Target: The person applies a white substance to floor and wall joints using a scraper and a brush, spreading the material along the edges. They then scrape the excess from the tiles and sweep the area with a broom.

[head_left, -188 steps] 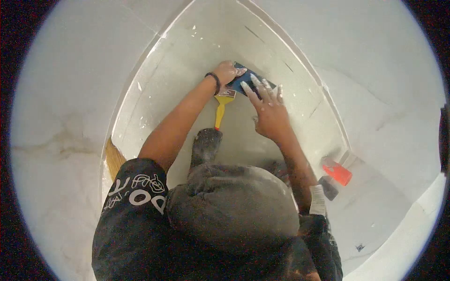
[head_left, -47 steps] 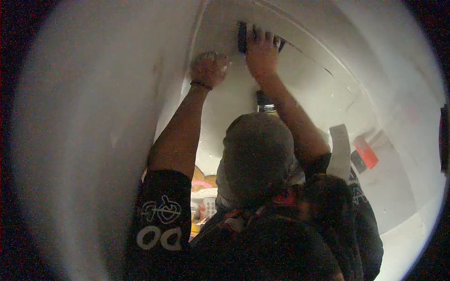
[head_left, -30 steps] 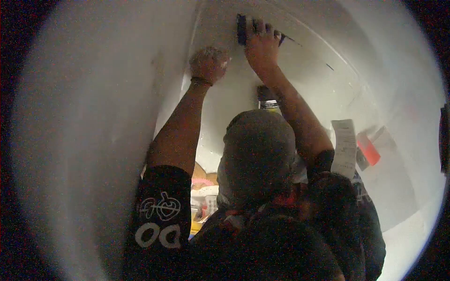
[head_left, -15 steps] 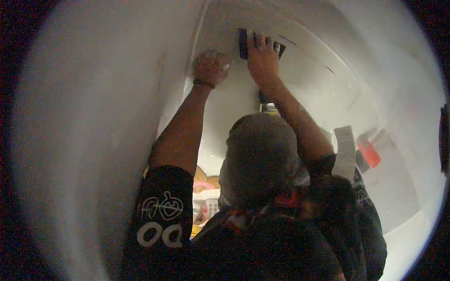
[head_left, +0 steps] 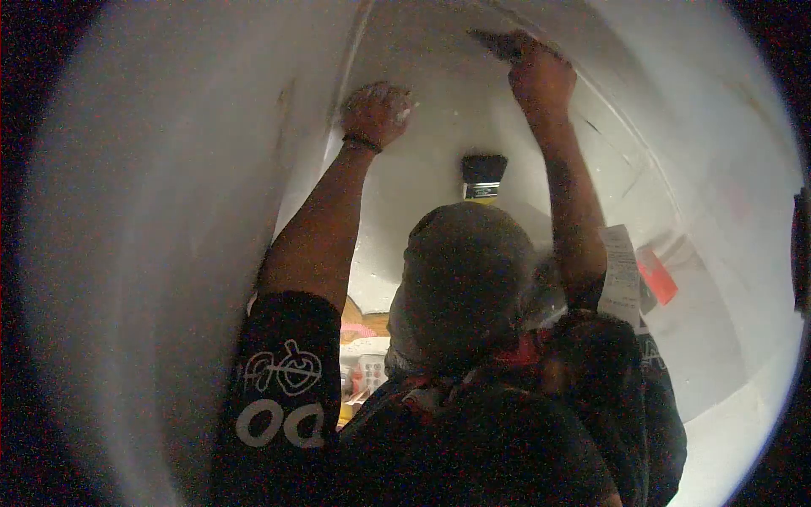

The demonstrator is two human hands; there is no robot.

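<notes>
My right hand [head_left: 541, 80] is raised against a white surface, closed on a dark blue sanding pad [head_left: 500, 40] that it presses near the top of the view. My left hand [head_left: 376, 110], dusted white with a dark band at the wrist, is a closed fist resting on the same white surface to the left; nothing shows in it. Between my arms, just above my head covering, is a paintbrush [head_left: 483, 176] with dark bristles and a yellow handle. What holds the brush is hidden.
White curved walls [head_left: 169, 211] close in on the left and right. A red-orange object [head_left: 657, 275] and a white paper label [head_left: 623, 275] sit at the right by my arm. Small cluttered items [head_left: 363, 355] show low down between my left arm and head.
My right hand has swept the blue pad to the right and slightly up, away from my left fist. The brush is now uncovered. My left fist has barely moved.
</notes>
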